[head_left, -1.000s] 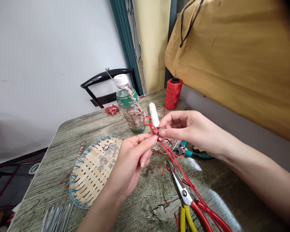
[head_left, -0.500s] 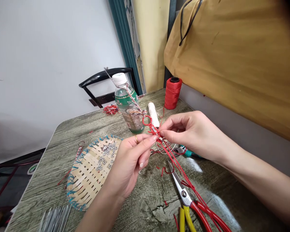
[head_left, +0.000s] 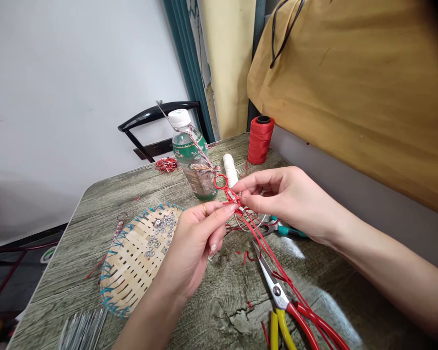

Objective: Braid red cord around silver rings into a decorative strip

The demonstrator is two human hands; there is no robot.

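Your left hand [head_left: 200,226] is clamped, thumb against finger, on the knotted red cord [head_left: 234,197], which is up in front of you, above the middle of the tabletop [head_left: 222,291]. Your right hand [head_left: 277,192] has its thumb and forefinger at the cord from the other side; you cannot tell from here whether those tips are closed on a strand. Small silvery pieces sit among the knots, and a red ring [head_left: 221,182] at the far end meets the striped cord tied around the plastic bottle [head_left: 190,160]. From your fingers the loose red strands run toward you, passing over the scissors [head_left: 276,290], whose handles are red. Near the right hand, partly hidden behind the cord, lie teal-handled pliers [head_left: 290,231]. Left of your left hand is the woven tray [head_left: 127,277], edged with blue lacing, with small metal rings [head_left: 163,227] scattered on it. Beyond your hands, a white thread spool [head_left: 229,167] and a red thread spool [head_left: 261,141] stand to the right of the bottle.
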